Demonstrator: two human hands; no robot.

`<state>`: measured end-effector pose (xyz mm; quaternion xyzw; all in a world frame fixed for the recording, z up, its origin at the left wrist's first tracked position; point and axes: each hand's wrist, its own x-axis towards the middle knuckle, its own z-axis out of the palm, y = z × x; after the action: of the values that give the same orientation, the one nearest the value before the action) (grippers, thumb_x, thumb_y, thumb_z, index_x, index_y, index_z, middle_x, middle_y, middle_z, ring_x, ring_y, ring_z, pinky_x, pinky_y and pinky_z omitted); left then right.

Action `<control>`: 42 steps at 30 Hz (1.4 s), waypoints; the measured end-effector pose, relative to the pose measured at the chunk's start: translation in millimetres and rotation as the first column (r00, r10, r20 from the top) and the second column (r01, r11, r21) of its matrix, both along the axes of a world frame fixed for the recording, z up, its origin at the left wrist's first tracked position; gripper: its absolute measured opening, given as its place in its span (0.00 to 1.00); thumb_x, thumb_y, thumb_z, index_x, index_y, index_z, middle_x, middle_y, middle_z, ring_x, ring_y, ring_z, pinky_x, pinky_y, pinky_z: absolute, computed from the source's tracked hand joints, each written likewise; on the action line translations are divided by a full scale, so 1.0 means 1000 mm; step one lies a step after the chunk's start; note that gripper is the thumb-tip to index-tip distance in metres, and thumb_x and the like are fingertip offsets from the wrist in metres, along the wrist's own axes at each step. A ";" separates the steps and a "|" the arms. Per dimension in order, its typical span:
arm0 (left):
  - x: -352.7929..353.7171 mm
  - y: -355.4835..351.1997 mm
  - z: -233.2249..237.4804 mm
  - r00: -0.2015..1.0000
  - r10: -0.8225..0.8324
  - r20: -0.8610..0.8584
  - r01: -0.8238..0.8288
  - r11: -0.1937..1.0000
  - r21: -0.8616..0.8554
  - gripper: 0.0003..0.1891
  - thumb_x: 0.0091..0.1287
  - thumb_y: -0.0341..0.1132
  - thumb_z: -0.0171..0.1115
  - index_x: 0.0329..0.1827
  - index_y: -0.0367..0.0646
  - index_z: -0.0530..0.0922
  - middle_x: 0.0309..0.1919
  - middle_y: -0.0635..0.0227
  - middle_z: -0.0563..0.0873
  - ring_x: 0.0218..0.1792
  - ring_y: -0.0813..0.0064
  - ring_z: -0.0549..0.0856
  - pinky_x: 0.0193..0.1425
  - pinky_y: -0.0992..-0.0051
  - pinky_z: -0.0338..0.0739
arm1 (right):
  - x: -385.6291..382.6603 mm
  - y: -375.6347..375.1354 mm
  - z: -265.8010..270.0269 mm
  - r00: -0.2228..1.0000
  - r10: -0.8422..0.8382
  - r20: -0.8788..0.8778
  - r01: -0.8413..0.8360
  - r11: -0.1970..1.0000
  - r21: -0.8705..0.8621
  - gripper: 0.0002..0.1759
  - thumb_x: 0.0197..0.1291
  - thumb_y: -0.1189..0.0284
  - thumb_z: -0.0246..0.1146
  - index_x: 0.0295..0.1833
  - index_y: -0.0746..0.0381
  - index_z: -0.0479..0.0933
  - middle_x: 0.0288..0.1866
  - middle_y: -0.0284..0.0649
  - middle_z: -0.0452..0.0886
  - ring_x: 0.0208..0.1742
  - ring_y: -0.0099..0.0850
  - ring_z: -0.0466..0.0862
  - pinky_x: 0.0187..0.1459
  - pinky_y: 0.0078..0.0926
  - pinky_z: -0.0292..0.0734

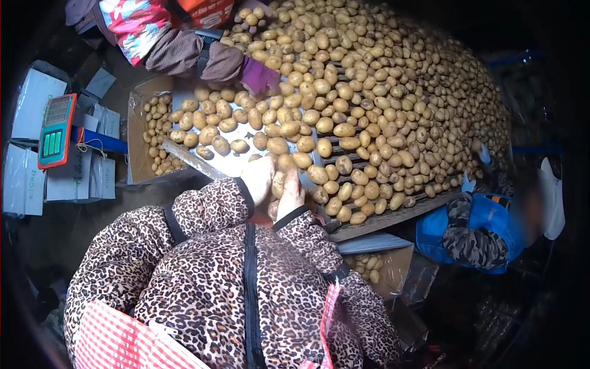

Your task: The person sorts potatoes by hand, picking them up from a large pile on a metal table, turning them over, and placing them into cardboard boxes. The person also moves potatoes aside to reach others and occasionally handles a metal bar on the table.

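Observation:
My left hand (259, 176), pale in the bright light, is at the near edge of the white sorting surface (243, 162), its fingers curled. Close beside it, my right hand (291, 195) is closed too. A potato (278, 182) sits between the two hands, gripped from both sides. My palms and some fingertips are hidden. More potatoes (278, 146) lie just beyond my fingers, on the white surface and against the slatted table.
A large potato heap (405, 104) covers the slatted table. Across from me, a co-worker's purple glove (259, 76) reaches over potatoes. Left are a carton of potatoes (138, 141), a metal strip (193, 161) and a scale (55, 132). Another person in blue (485, 234) works at right.

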<state>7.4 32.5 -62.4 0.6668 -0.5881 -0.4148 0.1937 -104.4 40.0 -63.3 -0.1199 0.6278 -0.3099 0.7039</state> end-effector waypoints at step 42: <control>-0.014 -0.070 -0.046 -0.045 0.683 -0.729 0.324 0.700 0.636 0.21 0.67 0.31 0.59 0.63 0.45 0.73 0.51 0.57 0.82 0.44 0.68 0.84 0.42 0.69 0.84 | -0.119 -0.193 0.015 0.149 0.693 -0.705 -0.987 0.150 -0.061 0.38 0.50 0.61 0.69 0.66 0.59 0.66 0.54 0.53 0.78 0.53 0.43 0.81 0.54 0.35 0.77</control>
<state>-6.8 -37.5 -108.4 0.2595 0.0375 -0.8971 0.3557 -223.9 -152.7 -48.2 -0.7317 0.4807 0.0607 0.4794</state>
